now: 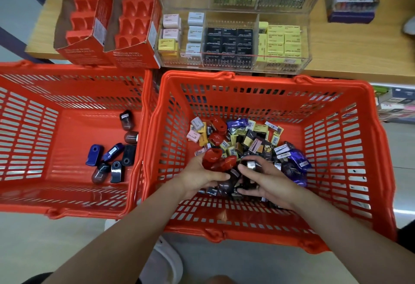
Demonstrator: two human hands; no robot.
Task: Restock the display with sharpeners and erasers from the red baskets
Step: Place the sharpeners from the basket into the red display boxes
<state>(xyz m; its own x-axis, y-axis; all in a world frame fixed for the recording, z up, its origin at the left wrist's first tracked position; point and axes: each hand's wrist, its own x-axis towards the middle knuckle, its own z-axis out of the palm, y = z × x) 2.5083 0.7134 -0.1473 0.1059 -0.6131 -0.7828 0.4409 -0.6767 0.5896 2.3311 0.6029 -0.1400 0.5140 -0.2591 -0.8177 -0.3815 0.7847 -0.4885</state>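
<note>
Both hands were down in the right basket [379,149] — the left hand [197,177] had its grip curled around red sharpeners [219,160], while the right hand [265,179] had its fingers bent around a small dark item I couldn't identify. Around them lay a loose heap of erasers [247,140] and wrapped pieces. The left basket [27,126], touching it, held several blue and dark sharpeners [110,160]. Beyond, on the wooden bench [359,54], stood two red sharpener boxes [134,25] and a clear display case [235,36] — its compartments stacked with yellow, black and pastel erasers.
</note>
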